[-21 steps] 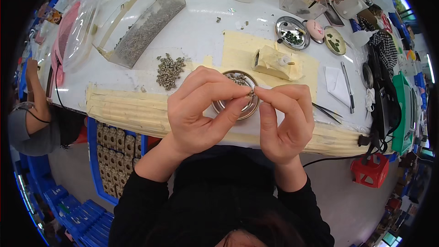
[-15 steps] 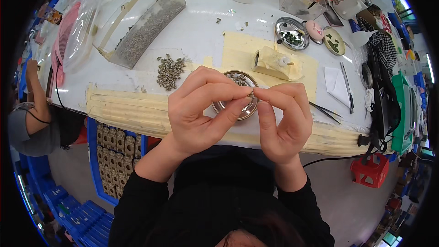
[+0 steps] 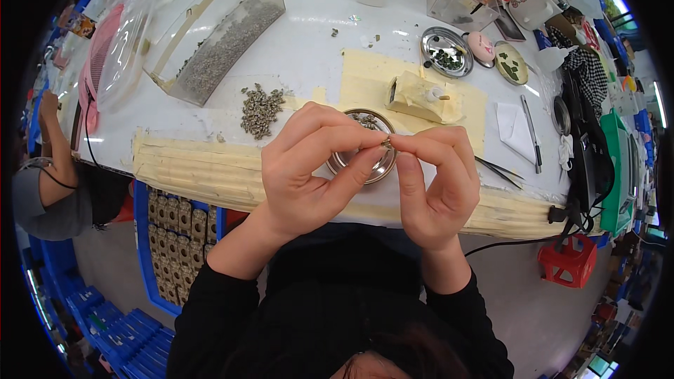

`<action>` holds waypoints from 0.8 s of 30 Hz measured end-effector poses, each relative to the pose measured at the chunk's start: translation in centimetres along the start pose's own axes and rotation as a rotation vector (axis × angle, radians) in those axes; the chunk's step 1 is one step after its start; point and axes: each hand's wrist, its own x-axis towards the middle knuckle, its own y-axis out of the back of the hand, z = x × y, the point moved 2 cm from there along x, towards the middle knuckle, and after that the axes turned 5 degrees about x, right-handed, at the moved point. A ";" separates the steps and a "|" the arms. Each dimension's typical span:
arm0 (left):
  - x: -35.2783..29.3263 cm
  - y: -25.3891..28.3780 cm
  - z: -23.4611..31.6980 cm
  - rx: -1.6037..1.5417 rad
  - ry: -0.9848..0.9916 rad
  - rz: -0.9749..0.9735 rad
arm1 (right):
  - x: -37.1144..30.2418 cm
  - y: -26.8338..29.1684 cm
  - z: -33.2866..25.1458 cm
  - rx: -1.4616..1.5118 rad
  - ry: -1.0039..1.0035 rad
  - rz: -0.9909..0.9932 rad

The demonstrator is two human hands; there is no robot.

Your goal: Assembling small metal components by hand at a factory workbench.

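Above a round metal dish, my left hand pinches a tiny metallic part between thumb and index finger. Its exact kind is too small to make out. From the other side, the index fingertip of my right hand meets the same part, with the thumb bent close below it. Small metal pieces lie in the dish, partly hidden by my left hand. Left of my hands, a loose heap of similar small metal pieces rests on the white table.
A clear bin of small parts stands back left. Right of the dish are a tape-wrapped block, tweezers, a steel plate of dark green pieces and a pen. Another person sits at far left.
My left hand has shifted very slightly to the right, and the tiny part between my fingertips shows a little more. Otherwise the scene looks the same.
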 end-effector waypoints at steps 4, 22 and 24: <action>0.1 -0.1 0.1 0.029 -0.031 0.006 | 0.0 0.1 0.0 -0.003 0.000 0.000; 0.1 -0.1 0.0 0.054 -0.044 0.020 | 0.6 1.3 0.0 -0.102 0.001 0.066; 0.2 -0.1 0.0 0.059 -0.042 0.033 | 1.4 2.4 0.0 -0.228 0.003 0.098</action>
